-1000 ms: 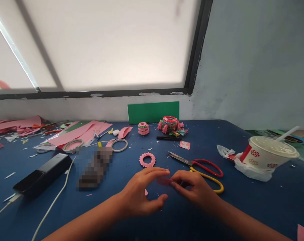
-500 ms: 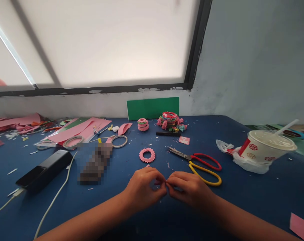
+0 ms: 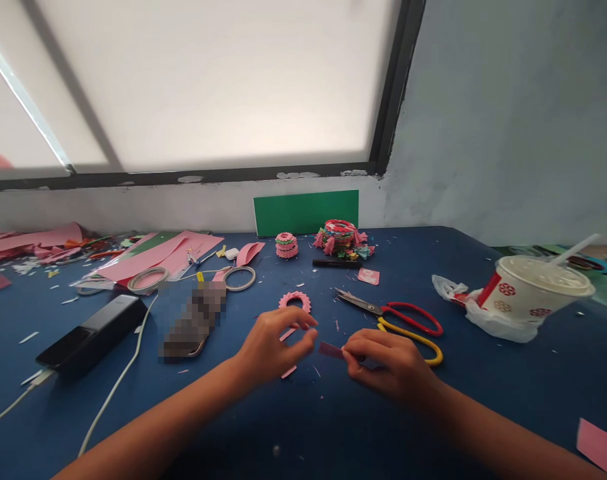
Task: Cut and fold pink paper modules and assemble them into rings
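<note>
My right hand (image 3: 383,363) pinches a small folded pink paper piece (image 3: 330,349) over the blue table (image 3: 533,393). My left hand (image 3: 276,347) hovers just left of it with fingers loosely curled and spread, holding nothing I can see. A pink paper ring (image 3: 294,301) with a toothed edge lies just beyond the left fingers. A small pink scrap (image 3: 289,371) lies under that hand. Red and yellow scissors (image 3: 398,317) lie just behind the right hand.
A paper cup with lid and straw (image 3: 533,293) stands on a plastic bag at right. A black box (image 3: 91,333) with a white cable (image 3: 113,393), two tape rolls (image 3: 146,280), pink sheets (image 3: 158,257), a green card (image 3: 306,212) and stacked paper rings (image 3: 341,240) lie further back.
My hands were pressed together on the pink piece; now they have parted. The left hand has let go and lifted toward the pink ring, while the right keeps the piece.
</note>
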Demonstrator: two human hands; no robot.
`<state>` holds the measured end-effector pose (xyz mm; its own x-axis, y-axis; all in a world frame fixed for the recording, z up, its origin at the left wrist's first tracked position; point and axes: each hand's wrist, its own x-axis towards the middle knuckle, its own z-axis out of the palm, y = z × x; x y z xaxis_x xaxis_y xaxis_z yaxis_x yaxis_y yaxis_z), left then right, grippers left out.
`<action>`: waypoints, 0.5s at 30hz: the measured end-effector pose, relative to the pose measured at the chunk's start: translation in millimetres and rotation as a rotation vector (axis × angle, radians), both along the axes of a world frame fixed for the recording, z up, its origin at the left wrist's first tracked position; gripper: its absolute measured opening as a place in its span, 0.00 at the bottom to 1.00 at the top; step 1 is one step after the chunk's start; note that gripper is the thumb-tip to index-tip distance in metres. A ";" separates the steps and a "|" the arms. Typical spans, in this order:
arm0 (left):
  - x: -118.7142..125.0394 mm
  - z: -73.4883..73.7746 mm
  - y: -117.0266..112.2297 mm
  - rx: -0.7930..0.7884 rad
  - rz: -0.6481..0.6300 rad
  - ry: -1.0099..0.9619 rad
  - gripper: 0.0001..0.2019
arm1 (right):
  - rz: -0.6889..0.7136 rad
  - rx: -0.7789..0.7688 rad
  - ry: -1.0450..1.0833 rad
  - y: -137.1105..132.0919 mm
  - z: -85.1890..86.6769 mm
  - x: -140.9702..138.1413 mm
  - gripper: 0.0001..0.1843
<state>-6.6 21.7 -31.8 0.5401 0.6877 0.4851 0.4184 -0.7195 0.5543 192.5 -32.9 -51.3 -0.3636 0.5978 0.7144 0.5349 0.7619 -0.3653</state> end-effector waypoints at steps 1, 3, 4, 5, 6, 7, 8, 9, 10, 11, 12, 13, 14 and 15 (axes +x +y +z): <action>1.0 -0.8 -2.7 -0.026 -0.073 0.004 0.08 | 0.010 -0.010 0.006 0.0 0.7 0.3 0.06; 4.3 -3.7 -8.8 -0.046 -0.168 0.008 0.07 | 0.021 -0.013 0.022 0.4 1.4 -0.1 0.06; 6.1 -5.4 -11.6 -0.039 -0.184 0.003 0.07 | 0.022 -0.009 0.032 0.8 1.5 -0.7 0.05; 7.7 -7.0 -13.8 -0.023 -0.185 -0.006 0.07 | 0.023 -0.002 0.041 1.1 1.6 -1.5 0.05; 9.0 -8.3 -15.4 -0.003 -0.182 -0.016 0.07 | 0.024 0.002 0.047 1.4 1.7 -2.4 0.05; 9.9 -9.3 -16.4 0.019 -0.174 -0.027 0.07 | 0.025 0.005 0.052 1.6 1.8 -3.2 0.05; 10.3 -10.0 -16.9 0.044 -0.171 -0.037 0.07 | 0.026 0.008 0.057 1.7 2.0 -3.8 0.05; 10.4 -10.3 -17.0 0.070 -0.174 -0.048 0.07 | 0.024 0.013 0.060 1.8 2.3 -3.9 0.05; 10.2 -10.4 -16.6 0.098 -0.182 -0.060 0.06 | 0.019 0.021 0.062 1.9 2.6 -3.3 0.05; 9.7 -10.2 -16.0 0.130 -0.195 -0.072 0.06 | 0.015 0.027 0.062 2.2 2.9 -2.0 0.04; 8.9 -9.7 -15.0 0.163 -0.206 -0.082 0.06 | 0.013 0.026 0.060 2.7 3.4 0.2 0.04; 7.8 -9.0 -13.6 0.199 -0.213 -0.091 0.05 | 0.012 0.017 0.060 3.5 3.9 3.2 0.04; 6.4 -7.9 -12.0 0.233 -0.218 -0.095 0.05 | 0.005 -0.003 0.066 4.7 4.6 6.8 0.04; 4.6 -6.4 -10.2 0.268 -0.216 -0.099 0.04 | -0.011 -0.039 0.081 6.3 5.5 10.9 0.04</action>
<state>-2.0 11.5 -38.3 0.6009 0.4040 0.6897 0.1942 -0.9108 0.3644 203.4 -26.5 -45.7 -0.2986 0.6297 0.7171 0.5109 0.7402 -0.4372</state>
